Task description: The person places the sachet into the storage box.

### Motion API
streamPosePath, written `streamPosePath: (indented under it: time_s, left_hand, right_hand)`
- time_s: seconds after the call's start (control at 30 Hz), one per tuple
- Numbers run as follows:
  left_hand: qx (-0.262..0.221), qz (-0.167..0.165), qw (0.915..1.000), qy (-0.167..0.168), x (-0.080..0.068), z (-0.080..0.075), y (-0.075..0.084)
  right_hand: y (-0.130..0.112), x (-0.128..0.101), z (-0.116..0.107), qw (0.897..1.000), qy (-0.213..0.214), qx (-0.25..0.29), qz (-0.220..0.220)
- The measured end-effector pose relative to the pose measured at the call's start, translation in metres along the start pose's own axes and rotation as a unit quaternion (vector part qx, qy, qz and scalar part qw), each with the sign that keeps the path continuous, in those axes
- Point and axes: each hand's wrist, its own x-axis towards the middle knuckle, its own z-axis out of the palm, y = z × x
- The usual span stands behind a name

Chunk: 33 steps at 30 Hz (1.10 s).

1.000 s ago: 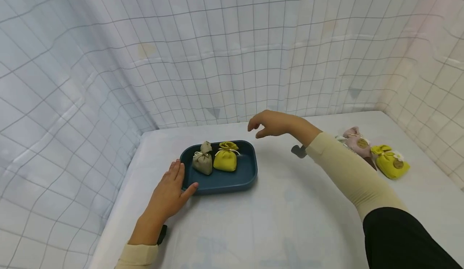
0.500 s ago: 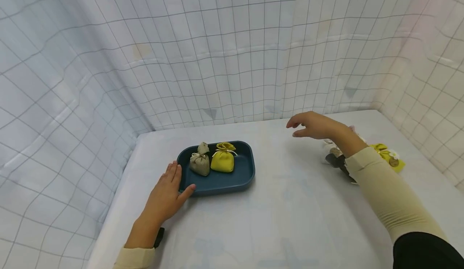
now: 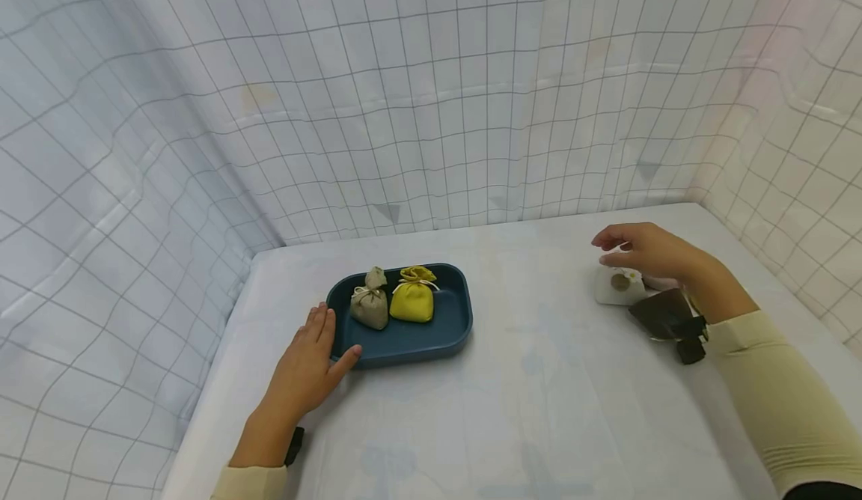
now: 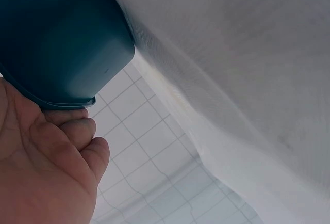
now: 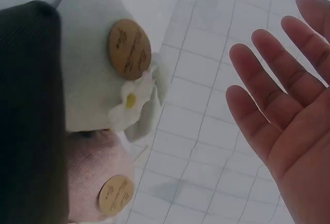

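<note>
- My left hand lies nearest me, released, its fingers straight against the left end of the blue tray, thumb at the near corner.
- The tray sits on the white-covered desk, just right of that hand.
- Inside the tray, the beige pouch is the nearer to my left fingers; the yellow pouch stands just to its right. Neither touches my hands.
- Well to the right of the tray, the dark pouch lies beneath my right wrist.
- Beyond it are the pale pouch, with a wooden disc and white flower, and the pink pouch just beside it.
- My right hand hangs over these, fingers loose, grasping nothing.
- Farthest off hangs a white gridded curtain.
</note>
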Motion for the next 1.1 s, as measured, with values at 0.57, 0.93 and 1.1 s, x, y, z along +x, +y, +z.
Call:
streamPosePath:
  time_s: [0.57,0.93,1.1]
  left_hand:
    - [-0.001,0.006,1.0,0.007,0.0,0.003,-0.003]
    - [-0.004,0.007,0.9999,0.008,0.0,0.001,-0.002]
    - [-0.006,0.007,0.9999,0.013,0.0,0.003,-0.002]
  right_hand:
    - [0.041,-0.069,0.003,0.997,0.061,0.014,0.049]
    - [0.065,-0.099,0.013,0.995,0.083,0.012,0.06]
    - [0.074,-0.106,0.02,0.994,0.081,0.027,0.063]
